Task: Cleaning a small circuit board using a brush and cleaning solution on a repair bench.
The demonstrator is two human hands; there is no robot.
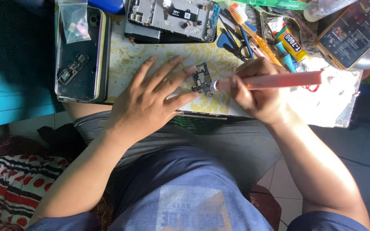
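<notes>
A small dark circuit board [202,80] lies flat on the yellow-patterned mat [129,60], pinned at its near edge by the fingertips of the left hand [150,100] — fingers spread flat, not clenched round anything. The right hand [258,92] is clenched around a pink pen-shaped tool [275,80], its tip touching the board's far-right edge. Just beyond the grip sit tweezers and a toothbrush [247,25]; farther beyond, an opened phone chassis [170,19]. Well left of the left hand — a dark phone back [80,53] carrying 1 loose part.
</notes>
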